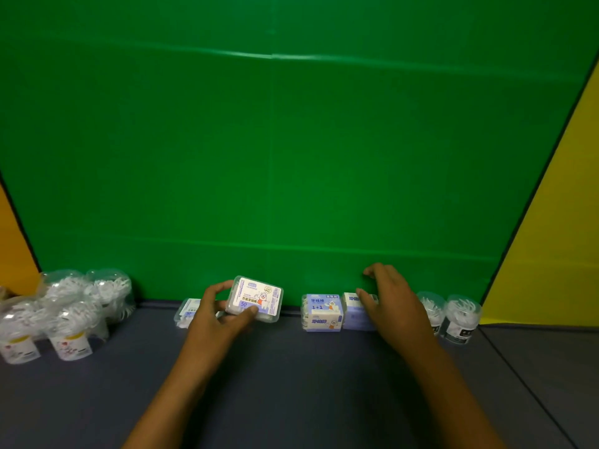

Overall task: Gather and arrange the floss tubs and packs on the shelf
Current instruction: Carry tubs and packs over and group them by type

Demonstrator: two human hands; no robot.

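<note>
While left hand point(216, 314) grips floss box point(256, 299) | right hand point(390, 301) spread, touching floss pack point(356, 314)

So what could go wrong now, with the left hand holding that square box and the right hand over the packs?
1. The left hand pinches the tilted square box only at its edge; it might slip onto the flat box below.
2. The right hand reaching over the purple packs could knock them, or its wrist could tip the two tubs beside it.
</note>
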